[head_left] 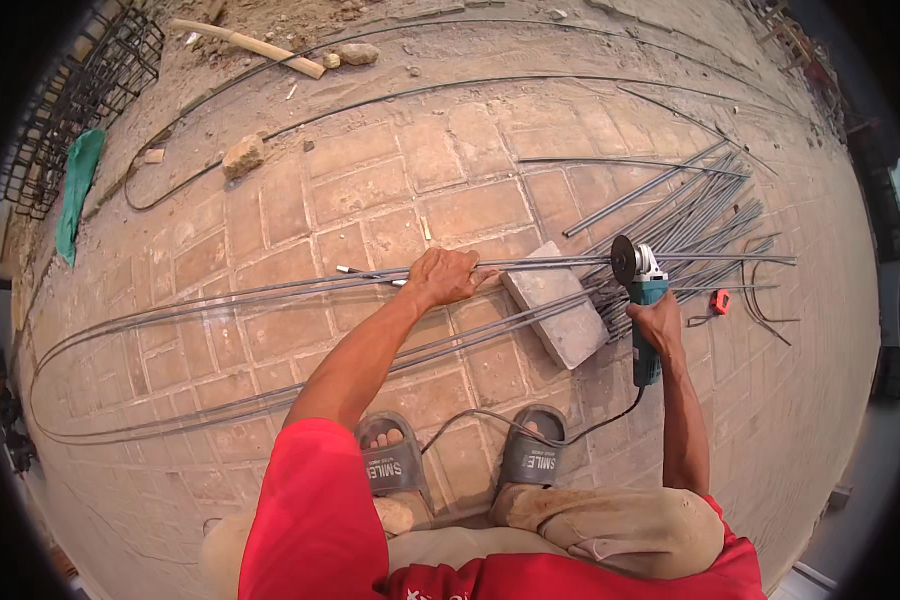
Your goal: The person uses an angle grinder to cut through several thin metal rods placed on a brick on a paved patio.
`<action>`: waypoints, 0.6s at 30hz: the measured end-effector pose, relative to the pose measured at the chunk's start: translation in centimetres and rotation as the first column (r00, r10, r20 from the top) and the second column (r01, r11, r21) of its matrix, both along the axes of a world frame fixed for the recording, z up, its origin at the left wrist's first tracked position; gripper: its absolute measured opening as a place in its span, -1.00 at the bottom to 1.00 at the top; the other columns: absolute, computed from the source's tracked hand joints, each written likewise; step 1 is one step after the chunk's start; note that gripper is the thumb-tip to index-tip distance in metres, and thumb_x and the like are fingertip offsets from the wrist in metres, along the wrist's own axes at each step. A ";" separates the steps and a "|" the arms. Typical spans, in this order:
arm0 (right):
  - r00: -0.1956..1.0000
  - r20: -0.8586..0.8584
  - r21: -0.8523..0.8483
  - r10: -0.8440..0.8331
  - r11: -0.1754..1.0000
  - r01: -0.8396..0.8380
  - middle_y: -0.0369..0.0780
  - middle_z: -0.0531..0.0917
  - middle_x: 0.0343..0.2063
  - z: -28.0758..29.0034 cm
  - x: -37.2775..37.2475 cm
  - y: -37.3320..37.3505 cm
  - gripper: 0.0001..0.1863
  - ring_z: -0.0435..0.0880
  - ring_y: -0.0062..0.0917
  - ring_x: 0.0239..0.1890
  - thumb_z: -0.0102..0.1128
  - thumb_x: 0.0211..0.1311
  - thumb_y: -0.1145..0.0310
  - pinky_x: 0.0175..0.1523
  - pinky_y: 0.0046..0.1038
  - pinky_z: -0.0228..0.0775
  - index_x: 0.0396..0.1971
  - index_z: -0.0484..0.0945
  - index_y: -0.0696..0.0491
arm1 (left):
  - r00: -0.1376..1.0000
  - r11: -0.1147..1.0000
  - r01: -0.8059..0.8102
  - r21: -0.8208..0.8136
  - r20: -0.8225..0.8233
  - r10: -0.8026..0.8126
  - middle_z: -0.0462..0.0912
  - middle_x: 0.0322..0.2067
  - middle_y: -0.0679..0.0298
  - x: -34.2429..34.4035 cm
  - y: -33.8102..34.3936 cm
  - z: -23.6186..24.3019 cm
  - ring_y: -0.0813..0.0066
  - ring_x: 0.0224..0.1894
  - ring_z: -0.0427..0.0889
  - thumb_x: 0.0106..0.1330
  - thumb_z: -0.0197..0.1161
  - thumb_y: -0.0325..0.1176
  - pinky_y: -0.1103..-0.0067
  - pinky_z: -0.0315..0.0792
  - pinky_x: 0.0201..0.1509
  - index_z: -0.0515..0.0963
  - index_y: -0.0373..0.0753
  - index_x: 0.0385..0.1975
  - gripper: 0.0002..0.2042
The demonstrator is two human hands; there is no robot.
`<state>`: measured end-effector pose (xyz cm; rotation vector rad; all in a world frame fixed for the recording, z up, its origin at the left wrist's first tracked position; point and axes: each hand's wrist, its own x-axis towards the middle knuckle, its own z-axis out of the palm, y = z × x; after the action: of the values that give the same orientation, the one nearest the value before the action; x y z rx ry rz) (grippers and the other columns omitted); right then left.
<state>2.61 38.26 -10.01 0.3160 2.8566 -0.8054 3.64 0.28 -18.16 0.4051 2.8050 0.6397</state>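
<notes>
My left hand (444, 277) is closed round thin steel rebar rods (320, 281), which bend in a long loop at the far left and come back nearer me. In my right hand (658, 322) is a green angle grinder (646, 362), held by its body with the disc end pointing away from me. Its dark cutting disc (623, 261) is at the rods, right of a grey concrete block (560, 310) that props them up. Whether the disc touches them I cannot tell. A black cord (610, 424) runs from the grinder past my sandals.
Cut rods (690, 215) lie piled beyond the grinder. A red tape measure (720, 301) is right of it, a marker (355, 270) left of my left hand. Farther off are a stone (243, 157), a wooden stick (260, 47), a green cloth (78, 190) and rebar cages (90, 85).
</notes>
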 end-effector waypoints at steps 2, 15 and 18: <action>1.000 0.011 -0.015 -0.004 1.000 0.004 0.02 0.69 -0.37 0.4 -0.2 0.4 -0.47 0.71 -0.16 -0.26 0.36 -0.22 0.21 -0.09 -0.26 0.50 -0.23 0.56 0.26 | 1.000 0.999 -0.009 -0.033 -0.006 0.009 0.67 -0.44 -0.04 -0.3 0.3 0.9 -0.08 -0.31 0.68 0.40 0.00 0.19 0.15 0.52 -0.22 0.56 -0.27 -0.36 -0.45; 0.998 0.058 -0.006 -0.037 0.999 0.037 0.07 0.69 -0.22 0.0 1.0 2.4 -0.37 0.69 -0.10 -0.11 0.35 -0.21 0.19 0.02 -0.24 0.48 -0.07 0.53 0.25 | 0.999 1.000 0.025 -0.019 -0.030 -0.026 0.66 -0.46 -0.07 -0.3 1.5 0.3 -0.13 -0.34 0.66 0.41 0.00 0.18 0.14 0.51 -0.24 0.56 -0.27 -0.39 -0.46; 0.995 0.089 0.022 -0.044 0.999 0.042 0.07 0.69 -0.23 0.0 0.7 2.6 -0.37 0.69 -0.09 -0.13 0.36 -0.22 0.19 0.01 -0.24 0.48 -0.09 0.52 0.26 | 0.999 1.000 0.029 -0.008 -0.039 -0.029 0.66 -0.47 -0.07 -0.5 1.6 0.3 -0.13 -0.35 0.66 0.40 0.02 0.17 0.15 0.51 -0.26 0.56 -0.28 -0.40 -0.46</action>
<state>3.29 40.89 -10.03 0.4075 2.7852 -0.7503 3.13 1.84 -17.88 0.4608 2.8323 0.6219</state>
